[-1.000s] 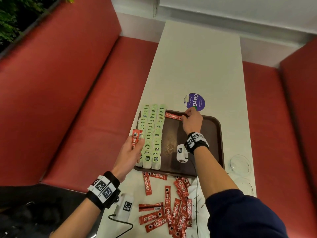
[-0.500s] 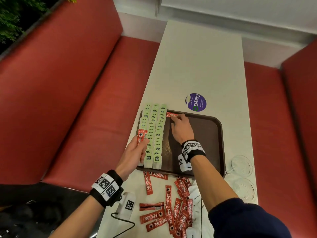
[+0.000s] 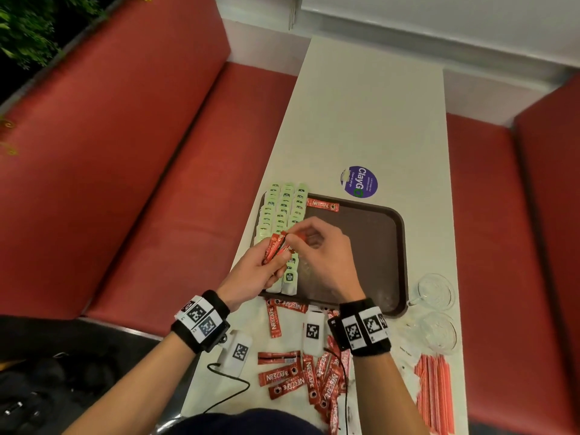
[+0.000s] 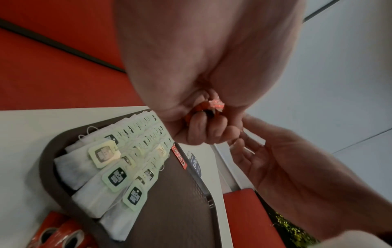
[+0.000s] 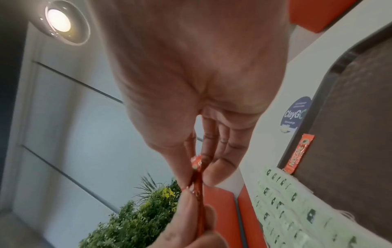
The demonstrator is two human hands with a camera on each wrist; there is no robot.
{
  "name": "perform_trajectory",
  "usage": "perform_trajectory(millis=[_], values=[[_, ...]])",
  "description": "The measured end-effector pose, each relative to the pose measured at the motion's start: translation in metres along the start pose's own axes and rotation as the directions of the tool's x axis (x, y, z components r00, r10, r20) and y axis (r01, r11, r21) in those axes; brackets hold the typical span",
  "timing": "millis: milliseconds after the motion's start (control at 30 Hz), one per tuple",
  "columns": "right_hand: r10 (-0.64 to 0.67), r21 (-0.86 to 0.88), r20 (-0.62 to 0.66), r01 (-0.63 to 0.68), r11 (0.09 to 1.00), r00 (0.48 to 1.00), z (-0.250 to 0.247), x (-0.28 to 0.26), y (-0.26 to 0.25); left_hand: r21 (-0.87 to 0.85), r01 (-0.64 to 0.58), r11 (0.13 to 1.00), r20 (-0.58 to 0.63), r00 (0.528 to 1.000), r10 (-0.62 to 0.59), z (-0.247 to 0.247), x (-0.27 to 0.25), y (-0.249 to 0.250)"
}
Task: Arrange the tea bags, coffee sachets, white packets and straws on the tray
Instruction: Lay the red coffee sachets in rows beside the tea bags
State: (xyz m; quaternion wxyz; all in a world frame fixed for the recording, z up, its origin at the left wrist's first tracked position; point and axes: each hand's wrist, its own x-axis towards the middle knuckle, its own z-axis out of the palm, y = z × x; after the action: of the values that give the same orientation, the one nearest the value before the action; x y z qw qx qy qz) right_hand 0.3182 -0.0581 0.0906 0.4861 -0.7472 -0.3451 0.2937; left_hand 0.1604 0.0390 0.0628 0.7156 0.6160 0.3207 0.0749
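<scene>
A brown tray (image 3: 389, 255) lies on the white table. Green-tagged tea bags (image 3: 284, 211) fill its left side in three rows, also seen in the left wrist view (image 4: 118, 169). One red coffee sachet (image 3: 322, 204) lies along the tray's far edge. My left hand (image 3: 266, 262) grips a small bunch of red sachets (image 3: 276, 246) above the tea bags. My right hand (image 3: 309, 238) meets it and pinches the top end of one sachet (image 5: 197, 169) from that bunch. More red sachets (image 3: 309, 378) lie loose on the table in front of the tray. Red-striped straws (image 3: 434, 394) lie at the near right.
A round purple sticker (image 3: 358, 182) marks the table beyond the tray. Two clear glass cups (image 3: 434, 291) stand right of the tray. Red bench seats (image 3: 175, 171) flank the table on both sides. A cable (image 3: 229, 390) trails near the front edge.
My right hand left the sachet at the tray's far edge and came back to my left hand, where it now pinches a sachet from the bunch. The left hand moved slightly right.
</scene>
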Motion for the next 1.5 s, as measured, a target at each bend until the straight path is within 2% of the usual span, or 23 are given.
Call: perform_trajectory(millis=[33,100,167,233,400,500,533,567,600,633,667,733,767,833,933,1000,1067,1200,1300,1400,1500], values=[[0.01,0.017,-0.019,-0.01,1.0,1.0,0.0,-0.005,0.002,0.0,-0.01,1.0,0.006,1.0,0.01,0.0,-0.002,0.001],[0.09,0.163,-0.074,-0.077,0.984,0.993,-0.003,-0.016,0.006,-0.038,-0.019,0.999,-0.013,1.0,0.018,-0.003,-0.005,0.003],[0.173,0.37,-0.077,-0.133,0.919,0.982,-0.008,-0.029,0.008,-0.087,-0.047,0.995,-0.054,0.998,0.042,-0.006,-0.008,0.003],[0.209,0.482,-0.045,-0.162,0.861,0.977,-0.011,-0.04,0.008,-0.102,-0.077,0.992,-0.095,0.993,0.068,-0.009,-0.012,0.003],[0.239,0.565,-0.059,-0.165,0.808,0.969,-0.01,-0.05,0.013,-0.135,-0.133,0.982,-0.177,0.978,0.108,-0.009,-0.014,0.007],[0.26,0.61,-0.075,-0.162,0.776,0.963,-0.007,-0.052,0.015,-0.143,-0.132,0.981,-0.161,0.981,0.108,-0.007,-0.011,0.01],[0.252,0.572,-0.104,-0.149,0.806,0.962,-0.008,-0.053,0.016,-0.126,-0.126,0.984,-0.145,0.984,0.108,-0.008,-0.009,0.011],[0.211,0.466,-0.159,-0.116,0.877,0.964,-0.009,-0.052,0.017,-0.1,-0.12,0.988,-0.132,0.985,0.107,-0.008,-0.007,0.01],[0.126,0.277,-0.219,-0.062,0.959,0.967,-0.009,-0.052,0.018,-0.066,-0.113,0.991,-0.126,0.987,0.104,-0.009,-0.005,0.01],[0.008,0.041,-0.244,0.002,0.999,0.97,-0.01,-0.051,0.018,-0.031,-0.104,0.994,-0.128,0.987,0.1,-0.01,-0.003,0.009],[-0.122,-0.201,-0.214,0.079,0.976,0.969,-0.009,-0.05,0.019,-0.002,-0.096,0.995,-0.131,0.987,0.095,-0.01,0.0,0.01],[-0.315,-0.539,-0.061,0.234,0.809,0.947,-0.008,-0.046,0.022,0.031,-0.088,0.996,-0.121,0.989,0.091,-0.009,0.005,0.011],[-0.37,-0.622,-0.011,0.284,0.73,0.929,-0.007,-0.044,0.024,0.045,-0.087,0.995,-0.113,0.989,0.092,-0.008,0.008,0.012],[-0.46,-0.701,0.007,0.333,0.631,0.888,-0.008,-0.038,0.028,0.077,-0.092,0.993,-0.098,0.99,0.099,-0.004,0.012,0.016],[-0.54,-0.737,0.002,0.366,0.568,0.842,-0.012,-0.029,0.034,0.123,-0.095,0.988,-0.11,0.988,0.109,0.0,0.017,0.016],[-0.537,-0.73,0.0,0.367,0.577,0.844,-0.016,-0.022,0.04,0.144,-0.087,0.986,-0.138,0.985,0.107,0.0,0.022,0.011],[-0.481,-0.71,-0.016,0.329,0.623,0.877,-0.022,-0.01,0.049,0.142,-0.064,0.988,-0.167,0.982,0.088,0.0,0.024,0.007],[-0.202,-0.609,-0.091,0.106,0.786,0.975,-0.039,0.036,0.089,0.113,-0.017,0.993,-0.191,0.981,0.039,-0.004,0.022,-0.004],[-0.019,-0.621,-0.085,-0.038,0.783,0.996,-0.043,0.074,0.12,0.112,-0.002,0.994,-0.196,0.98,0.024,-0.009,0.02,-0.014],[0.037,-0.645,-0.068,-0.072,0.761,0.997,-0.041,0.109,0.134,0.1,0.016,0.995,-0.21,0.978,0.006,-0.012,0.018,-0.018],[0.054,-0.625,-0.076,-0.09,0.775,0.996,-0.036,0.139,0.139,0.092,0.019,0.996,-0.22,0.976,0.001,-0.015,0.015,-0.021]])
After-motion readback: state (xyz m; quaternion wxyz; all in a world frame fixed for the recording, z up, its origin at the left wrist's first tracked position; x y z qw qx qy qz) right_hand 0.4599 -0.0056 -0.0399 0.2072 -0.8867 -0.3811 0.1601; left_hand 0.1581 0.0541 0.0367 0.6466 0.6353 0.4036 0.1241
